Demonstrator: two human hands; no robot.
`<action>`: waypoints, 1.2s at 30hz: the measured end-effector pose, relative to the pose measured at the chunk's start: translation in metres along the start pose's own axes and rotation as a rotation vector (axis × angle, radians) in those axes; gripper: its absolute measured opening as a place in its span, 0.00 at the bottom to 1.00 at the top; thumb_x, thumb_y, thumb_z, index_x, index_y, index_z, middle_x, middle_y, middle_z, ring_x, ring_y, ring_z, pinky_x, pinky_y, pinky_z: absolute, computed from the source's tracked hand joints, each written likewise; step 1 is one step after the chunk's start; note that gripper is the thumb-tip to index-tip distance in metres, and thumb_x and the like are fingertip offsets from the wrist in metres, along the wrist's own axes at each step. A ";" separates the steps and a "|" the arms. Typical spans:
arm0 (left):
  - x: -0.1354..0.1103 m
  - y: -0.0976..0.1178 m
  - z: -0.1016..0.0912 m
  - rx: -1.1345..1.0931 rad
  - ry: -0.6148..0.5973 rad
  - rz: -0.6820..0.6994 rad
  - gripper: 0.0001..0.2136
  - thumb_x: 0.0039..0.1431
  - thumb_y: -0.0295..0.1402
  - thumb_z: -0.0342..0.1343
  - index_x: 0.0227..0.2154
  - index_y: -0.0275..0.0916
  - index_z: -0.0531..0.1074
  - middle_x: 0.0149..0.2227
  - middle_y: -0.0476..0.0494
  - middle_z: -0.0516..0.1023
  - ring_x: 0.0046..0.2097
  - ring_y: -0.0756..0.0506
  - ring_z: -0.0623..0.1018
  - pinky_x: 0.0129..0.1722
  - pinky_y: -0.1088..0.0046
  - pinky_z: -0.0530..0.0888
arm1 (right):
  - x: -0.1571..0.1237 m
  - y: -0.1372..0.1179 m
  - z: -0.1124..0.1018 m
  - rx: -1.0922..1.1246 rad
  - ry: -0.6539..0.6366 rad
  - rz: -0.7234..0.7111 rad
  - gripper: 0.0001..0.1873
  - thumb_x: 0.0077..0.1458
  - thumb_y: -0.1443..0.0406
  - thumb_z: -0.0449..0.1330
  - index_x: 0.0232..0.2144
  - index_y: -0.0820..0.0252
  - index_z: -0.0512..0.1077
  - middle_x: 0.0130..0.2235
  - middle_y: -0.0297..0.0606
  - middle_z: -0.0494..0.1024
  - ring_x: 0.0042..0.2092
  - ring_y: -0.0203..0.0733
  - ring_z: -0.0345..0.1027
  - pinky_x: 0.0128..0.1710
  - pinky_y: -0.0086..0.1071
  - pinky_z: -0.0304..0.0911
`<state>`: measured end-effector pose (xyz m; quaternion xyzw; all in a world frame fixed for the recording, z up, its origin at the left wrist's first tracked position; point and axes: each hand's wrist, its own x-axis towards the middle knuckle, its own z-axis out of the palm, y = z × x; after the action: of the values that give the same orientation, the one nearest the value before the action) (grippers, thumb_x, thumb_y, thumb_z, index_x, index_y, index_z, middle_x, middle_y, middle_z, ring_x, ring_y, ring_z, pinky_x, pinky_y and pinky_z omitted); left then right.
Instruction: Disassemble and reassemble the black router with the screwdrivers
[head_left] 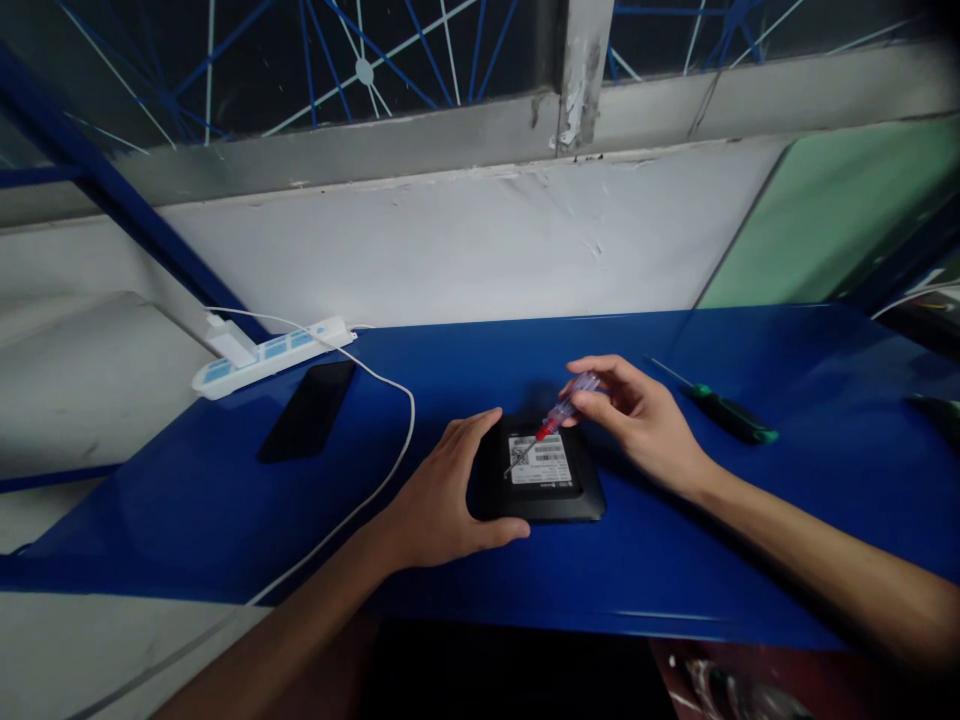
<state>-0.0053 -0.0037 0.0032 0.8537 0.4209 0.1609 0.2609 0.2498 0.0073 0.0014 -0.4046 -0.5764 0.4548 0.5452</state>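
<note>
A small black box (577,495) with a white label lies on the blue table (465,370), near its front edge. My left hand (442,495) grips the box's left side, thumb at the front and fingers curled over the back corner. My right hand (637,415) pinches a small screwdriver (559,415) with a clear handle and red collar. Its metal tip slants down-left onto the label area of the box.
A green-handled screwdriver (724,410) lies right of my right hand. A dark phone (307,410) lies at the left, behind it a white power strip (270,355) with a white cable (405,420) trailing off the front edge. A white wall rises behind.
</note>
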 end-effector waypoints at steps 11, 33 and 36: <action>0.001 -0.001 0.000 0.014 -0.025 -0.026 0.49 0.48 0.49 0.68 0.67 0.40 0.47 0.67 0.30 0.57 0.68 0.29 0.58 0.65 0.44 0.60 | -0.001 0.003 -0.001 -0.040 -0.006 -0.029 0.16 0.57 0.59 0.66 0.47 0.54 0.72 0.38 0.34 0.80 0.35 0.36 0.78 0.39 0.32 0.74; -0.001 -0.005 0.001 -0.017 -0.022 0.037 0.48 0.50 0.48 0.68 0.68 0.48 0.46 0.69 0.37 0.55 0.69 0.30 0.57 0.65 0.42 0.59 | 0.014 0.006 -0.027 -0.314 0.388 -0.353 0.23 0.61 0.59 0.62 0.58 0.48 0.66 0.38 0.35 0.74 0.34 0.39 0.71 0.38 0.40 0.72; -0.001 -0.006 0.001 -0.014 -0.017 0.061 0.49 0.48 0.48 0.69 0.68 0.47 0.47 0.68 0.36 0.56 0.68 0.28 0.58 0.64 0.40 0.60 | 0.014 0.006 -0.028 -0.334 0.378 -0.376 0.17 0.62 0.60 0.61 0.53 0.50 0.68 0.38 0.35 0.74 0.33 0.38 0.71 0.36 0.39 0.72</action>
<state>-0.0089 -0.0015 -0.0010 0.8655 0.3915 0.1647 0.2655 0.2767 0.0248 -0.0006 -0.4523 -0.5965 0.1619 0.6430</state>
